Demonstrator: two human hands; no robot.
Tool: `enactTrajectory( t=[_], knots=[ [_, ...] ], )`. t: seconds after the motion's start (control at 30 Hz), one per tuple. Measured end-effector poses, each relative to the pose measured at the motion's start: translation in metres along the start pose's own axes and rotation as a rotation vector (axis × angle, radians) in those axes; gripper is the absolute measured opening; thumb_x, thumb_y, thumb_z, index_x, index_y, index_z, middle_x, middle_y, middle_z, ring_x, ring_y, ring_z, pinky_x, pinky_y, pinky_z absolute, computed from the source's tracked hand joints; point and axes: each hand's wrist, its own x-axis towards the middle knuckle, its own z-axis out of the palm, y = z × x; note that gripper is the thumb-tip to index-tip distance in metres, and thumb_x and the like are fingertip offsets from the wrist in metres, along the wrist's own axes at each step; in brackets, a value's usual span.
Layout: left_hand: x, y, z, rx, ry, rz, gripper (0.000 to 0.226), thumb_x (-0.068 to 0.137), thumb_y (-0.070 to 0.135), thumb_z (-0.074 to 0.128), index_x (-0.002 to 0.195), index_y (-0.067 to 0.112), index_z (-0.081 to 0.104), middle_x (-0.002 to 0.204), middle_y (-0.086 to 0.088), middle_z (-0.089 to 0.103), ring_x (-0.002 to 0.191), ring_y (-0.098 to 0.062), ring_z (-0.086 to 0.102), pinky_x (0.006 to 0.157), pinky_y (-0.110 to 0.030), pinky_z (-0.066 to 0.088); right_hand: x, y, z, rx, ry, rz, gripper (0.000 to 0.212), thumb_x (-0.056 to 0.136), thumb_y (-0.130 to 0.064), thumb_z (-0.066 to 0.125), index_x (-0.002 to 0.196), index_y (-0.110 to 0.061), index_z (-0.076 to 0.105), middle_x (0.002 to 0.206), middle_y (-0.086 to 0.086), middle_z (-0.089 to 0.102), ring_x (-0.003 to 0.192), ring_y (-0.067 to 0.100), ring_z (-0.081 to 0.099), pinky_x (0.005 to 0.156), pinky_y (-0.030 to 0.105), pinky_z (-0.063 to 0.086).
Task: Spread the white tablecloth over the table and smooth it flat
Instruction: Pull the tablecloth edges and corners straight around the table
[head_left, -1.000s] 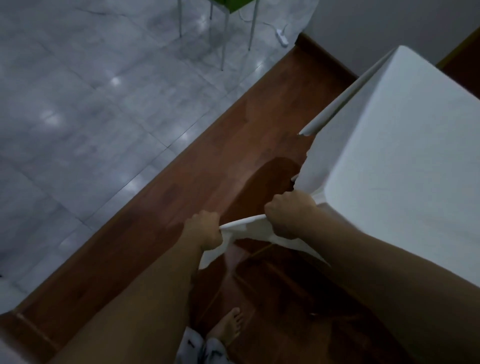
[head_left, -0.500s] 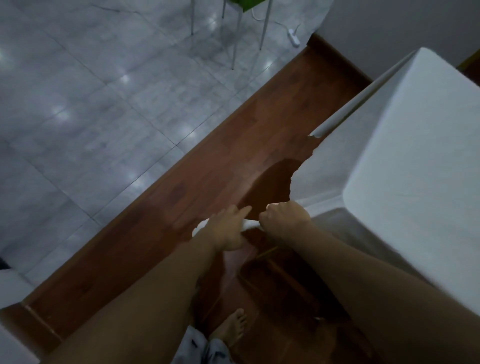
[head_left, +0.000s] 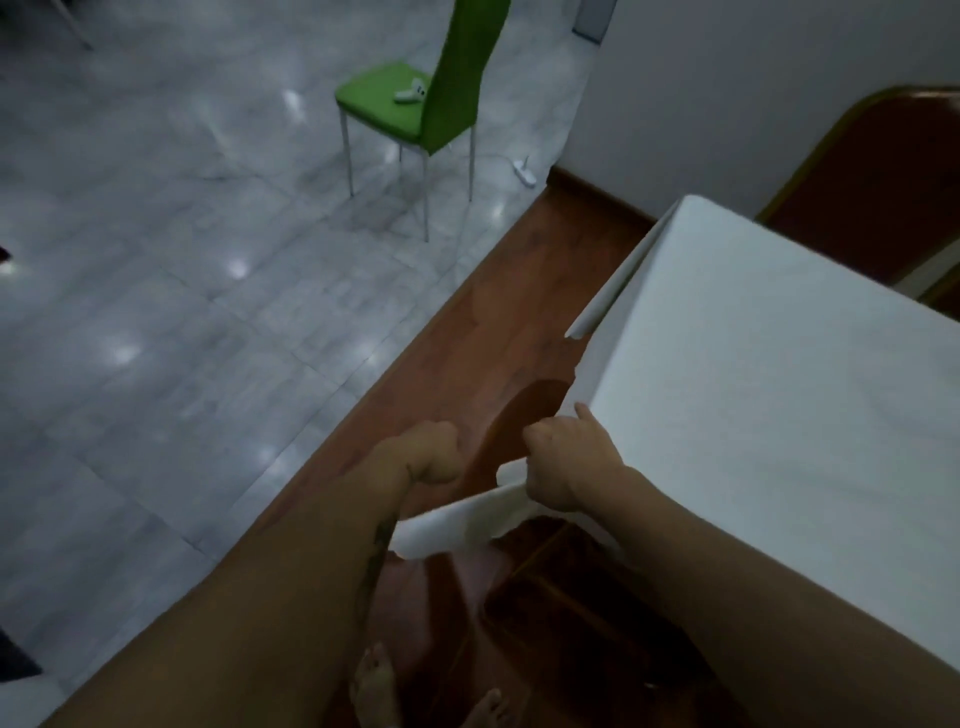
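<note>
The white tablecloth (head_left: 769, 395) lies over the table, whose top is wholly hidden under it. Its side hangs down along the left edge, with a folded flap (head_left: 602, 296) sticking out at the far corner. At the near left corner my right hand (head_left: 569, 462) grips the cloth's corner, thumb up against the table's corner. A strip of cloth (head_left: 457, 525) runs from that hand down-left under my left forearm. My left hand (head_left: 431, 452) is curled into a fist just left of the right one, and no cloth shows in it.
A green chair (head_left: 415, 98) stands on the grey tiles with small white items on its seat. A white power strip (head_left: 524, 174) lies by the wall. A dark wooden chair back (head_left: 862, 176) rises behind the table. My bare feet (head_left: 374, 686) stand on the wood floor.
My left hand has let go of the cloth and closed into a fist. My right hand has lifted the corner towards the table's corner. The view has tilted up, showing the green chair.
</note>
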Motion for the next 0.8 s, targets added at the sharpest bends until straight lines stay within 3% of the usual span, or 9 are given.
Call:
enactTrajectory(
  t=[0.17, 0.27, 0.47, 0.8],
  knots=[
    [-0.060, 0.070, -0.082, 0.015, 0.153, 0.109, 0.041, 0.090, 0.017, 0.048, 0.128, 0.009, 0.060, 0.129, -0.009, 0.061, 0.114, -0.024, 0.058, 0.098, -0.038, 0.050, -0.046, 0.036, -0.053, 0.223, 0.066, 0.149, 0.034, 0.091, -0.025, 0.054, 0.123, -0.017, 0.060, 0.125, 0.004, 0.063, 0.113, 0.024, 0.059, 0.106, 0.040, 0.041],
    [-0.081, 0.099, -0.120, 0.018, 0.225, 0.146, 0.042, 0.091, 0.018, 0.049, 0.131, 0.009, 0.059, 0.134, -0.011, 0.059, 0.115, -0.024, 0.057, 0.101, -0.039, 0.048, -0.057, 0.056, -0.081, 0.324, 0.100, 0.162, 0.037, 0.093, -0.024, 0.050, 0.128, -0.016, 0.058, 0.130, 0.005, 0.061, 0.112, 0.026, 0.061, 0.095, 0.037, 0.051],
    [-0.076, 0.136, -0.178, 0.023, 0.234, 0.221, 0.053, 0.089, 0.013, 0.051, 0.142, 0.014, 0.051, 0.147, -0.007, 0.049, 0.132, -0.024, 0.049, 0.108, -0.034, 0.043, -0.049, 0.095, -0.120, 0.460, 0.125, 0.231, 0.041, 0.092, -0.018, 0.051, 0.133, -0.012, 0.055, 0.136, 0.008, 0.057, 0.121, 0.027, 0.056, 0.101, 0.037, 0.049],
    [0.037, 0.156, -0.298, -0.033, 0.174, 0.400, 0.046, 0.088, 0.017, 0.056, 0.133, 0.015, 0.059, 0.133, -0.007, 0.060, 0.115, -0.024, 0.060, 0.102, -0.041, 0.051, 0.067, 0.153, -0.176, 0.739, 0.203, 0.512, 0.059, 0.092, -0.017, 0.056, 0.147, -0.013, 0.038, 0.151, 0.008, 0.043, 0.135, 0.027, 0.045, 0.106, 0.036, 0.043]
  ],
)
